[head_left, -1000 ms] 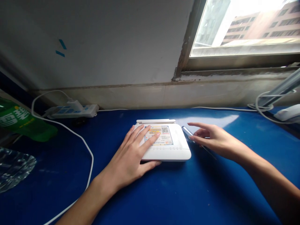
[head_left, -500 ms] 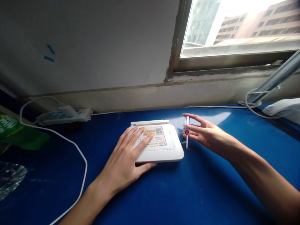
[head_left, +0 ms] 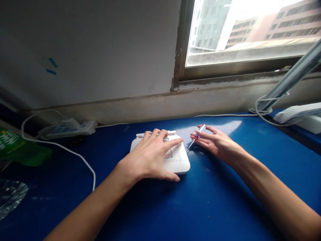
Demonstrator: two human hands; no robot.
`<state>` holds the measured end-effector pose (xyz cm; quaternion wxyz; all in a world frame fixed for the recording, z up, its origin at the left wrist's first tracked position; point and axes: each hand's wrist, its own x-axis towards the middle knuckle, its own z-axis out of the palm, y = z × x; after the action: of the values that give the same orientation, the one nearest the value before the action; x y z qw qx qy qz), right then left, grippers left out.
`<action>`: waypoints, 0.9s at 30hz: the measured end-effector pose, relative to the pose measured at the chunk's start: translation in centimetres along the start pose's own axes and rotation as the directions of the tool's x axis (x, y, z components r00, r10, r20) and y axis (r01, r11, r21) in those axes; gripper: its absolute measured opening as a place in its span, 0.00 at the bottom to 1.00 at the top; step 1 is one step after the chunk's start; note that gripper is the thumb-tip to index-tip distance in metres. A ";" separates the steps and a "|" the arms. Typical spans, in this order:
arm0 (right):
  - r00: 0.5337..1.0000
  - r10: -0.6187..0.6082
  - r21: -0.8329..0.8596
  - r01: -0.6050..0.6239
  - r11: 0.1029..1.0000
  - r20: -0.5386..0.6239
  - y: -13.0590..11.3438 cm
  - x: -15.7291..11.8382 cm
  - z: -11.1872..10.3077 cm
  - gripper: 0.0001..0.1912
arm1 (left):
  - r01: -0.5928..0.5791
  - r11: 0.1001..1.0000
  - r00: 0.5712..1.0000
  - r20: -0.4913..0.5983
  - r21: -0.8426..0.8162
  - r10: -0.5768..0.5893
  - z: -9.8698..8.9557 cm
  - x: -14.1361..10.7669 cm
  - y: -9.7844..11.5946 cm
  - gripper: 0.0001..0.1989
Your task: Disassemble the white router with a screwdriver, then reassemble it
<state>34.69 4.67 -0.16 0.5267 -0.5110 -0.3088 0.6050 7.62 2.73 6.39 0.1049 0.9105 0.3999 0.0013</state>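
A white router (head_left: pixel 179 160) with a printed label lies on the blue table, its white antenna folded along the far edge. Over its top is my left hand (head_left: pixel 152 154), fingers spread, the thumb by the near edge; it covers much of the label. Whether the palm touches the router cannot be seen. To the right, my right hand (head_left: pixel 215 144) holds a small screwdriver (head_left: pixel 200 130) with a clear handle and red collar between thumb and fingers. The screwdriver is tilted, its tip pointing down and left beside the router's right side.
A white power strip (head_left: pixel 85 129) with a plug and a white cable (head_left: pixel 82 160) is at the left. Beyond are a green bottle (head_left: pixel 22 149) and clear plastic (head_left: pixel 12 197). At the right stand a metal pole (head_left: pixel 288 80) with a cable round it and a white object (head_left: pixel 298 112).
My left hand has moved right across the router, covering more of the label. The screwdriver in my right hand has gone from upright to tilted. The view has shifted slightly.
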 end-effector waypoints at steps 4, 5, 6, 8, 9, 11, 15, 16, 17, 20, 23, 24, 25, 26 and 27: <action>1.000 -0.017 -0.017 0.017 1.000 -0.001 0.0 0.4 -0.5 0.24 | 0.027 0.999 0.987 0.161 -0.025 -0.023 -0.3 2.2 0.0 0.67; 1.000 -0.021 -0.022 0.021 1.000 0.001 0.0 0.5 -0.6 0.26 | 0.041 0.998 0.975 0.220 -0.043 -0.031 -0.4 2.6 -0.1 0.69; 1.000 -0.025 -0.026 0.025 0.999 0.006 -0.1 0.6 -0.7 0.27 | 0.052 0.997 0.965 0.260 -0.054 -0.037 -0.4 2.9 -0.3 0.71; 0.999 -0.032 -0.031 0.033 0.999 0.018 0.0 0.6 -0.9 0.29 | 0.052 0.997 0.960 0.279 -0.060 -0.033 -0.5 3.4 -0.7 0.71; 0.999 -0.037 -0.033 0.038 0.999 0.025 0.0 0.6 -1.0 0.29 | 0.043 0.997 0.965 0.262 -0.057 -0.027 -0.7 3.5 -0.8 0.69; 0.998 -0.047 -0.038 0.048 0.998 0.032 0.0 0.7 -1.2 0.30 | 0.014 0.997 0.981 0.196 -0.069 0.000 -1.2 3.6 -1.0 0.68; 0.998 -0.063 -0.050 0.064 0.997 0.027 0.0 0.7 -1.4 0.32 | -0.065 0.955 0.994 -0.100 -0.289 0.037 -2.6 3.0 -1.6 0.67; 0.998 -0.064 -0.054 0.065 0.996 0.022 -0.1 0.7 -1.4 0.32 | -0.097 0.922 0.980 -0.196 -0.374 0.023 -2.7 2.8 -1.8 0.68; 0.998 -0.066 -0.059 0.066 0.996 0.015 -0.1 0.7 -1.4 0.32 | -0.131 0.882 0.958 -0.286 -0.453 -0.004 -2.7 2.5 -1.9 0.69; 0.997 -0.077 -0.070 0.077 0.995 0.003 -0.3 0.6 -1.2 0.33 | -0.204 0.777 0.879 -0.461 -0.596 -0.123 -1.6 1.7 -2.4 0.77; 0.996 -0.092 -0.078 0.092 0.993 0.010 -0.3 0.4 -1.0 0.33 | -0.181 0.755 0.846 -0.491 -0.630 -0.207 0.2 0.7 -2.9 0.83; 0.996 -0.092 -0.082 0.093 0.992 0.012 -0.2 0.3 -0.9 0.33 | -0.165 0.747 0.851 -0.476 -0.644 -0.222 0.7 0.2 -3.0 0.84; 0.996 -0.090 -0.087 0.091 0.992 0.014 -0.2 0.2 -0.9 0.33 | -0.156 0.735 0.863 -0.453 -0.660 -0.223 1.1 -0.3 -3.2 0.86; 0.996 -0.088 -0.092 0.089 0.992 0.014 -0.2 0.2 -0.8 0.33 | -0.149 0.727 0.880 -0.425 -0.671 -0.212 1.4 -1.0 -3.4 0.86; 0.996 -0.086 -0.096 0.087 0.992 0.012 -0.2 0.2 -0.8 0.33 | -0.143 0.722 0.890 -0.406 -0.677 -0.205 1.7 -1.7 -3.7 0.87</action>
<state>35.50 4.77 -0.29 0.5259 -0.5196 -0.3616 0.5680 3.95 3.59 4.20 0.3402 0.7712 0.3991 0.3609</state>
